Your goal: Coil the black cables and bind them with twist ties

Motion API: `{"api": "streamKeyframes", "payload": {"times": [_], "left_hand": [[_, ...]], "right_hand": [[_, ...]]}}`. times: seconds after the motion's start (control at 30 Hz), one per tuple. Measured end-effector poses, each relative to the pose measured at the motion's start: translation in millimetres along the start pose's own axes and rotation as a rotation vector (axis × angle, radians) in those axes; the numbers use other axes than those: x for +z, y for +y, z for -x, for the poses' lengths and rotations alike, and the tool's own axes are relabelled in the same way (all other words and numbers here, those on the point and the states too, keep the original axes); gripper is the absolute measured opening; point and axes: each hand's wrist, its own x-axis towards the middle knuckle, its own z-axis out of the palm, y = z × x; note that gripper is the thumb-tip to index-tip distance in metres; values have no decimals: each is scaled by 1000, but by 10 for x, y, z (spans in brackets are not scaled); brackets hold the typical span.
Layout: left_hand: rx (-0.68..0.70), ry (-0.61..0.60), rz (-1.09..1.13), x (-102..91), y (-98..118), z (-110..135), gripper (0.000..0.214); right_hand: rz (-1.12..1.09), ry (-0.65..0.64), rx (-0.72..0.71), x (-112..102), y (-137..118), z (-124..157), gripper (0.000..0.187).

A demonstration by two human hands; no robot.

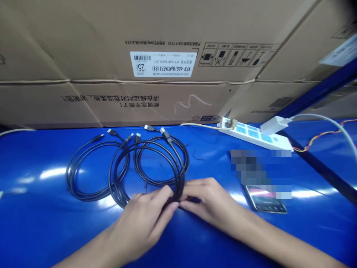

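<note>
Left grip (142, 225) and right grip (209, 203) pinched shut on a coiled black cable (110, 175) — seemingly to keep its loops bunched on the blue counter (33, 167).

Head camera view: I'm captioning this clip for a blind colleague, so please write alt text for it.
The left hand and right hand grip a coil of black cable on a glossy blue table, beside two more black cable coils. Behind them are a white power strip and a large cardboard carton; a phone lies at right, partly pixelated.

Warehouse-type wkshop: blue bench (41, 230) w/ power strip (251, 134), big labeled cartons (111, 48) behind
</note>
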Motion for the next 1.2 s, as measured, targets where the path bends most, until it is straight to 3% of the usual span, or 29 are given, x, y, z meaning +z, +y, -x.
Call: {"api": "streamKeyframes", "payload": {"times": [0.07,0.13,0.2,0.3,0.5,0.67,0.77,1.0,1.2], "left_hand": [[-18,53,36,14,7,1,18],[-17,99,57,12,12,13,18],[12,135,69,1,12,30,16],[86,189,94,-20,1,53,12],[203,338,73,-39,-39,65,8],[232,349,48,-17,-69,71,16],[247,356,46,-10,-78,81,18],[228,413,20,0,-61,64,21],[175,492,57,56,-70,59,19]], "right_hand": [[19,51,-14,18,-10,-7,20],[-119,78,83,20,-34,-27,22],[-461,-14,271,-1,-54,-58,26],[-956,-250,497,-45,-43,-104,48],[-1231,-314,634,-1,60,-115,56],[-1358,-328,605,76,83,-94,37],[-1385,-294,604,104,83,-95,35],[-1327,-63,568,137,8,-116,30],[-1201,102,455,175,-28,-119,27]]}}
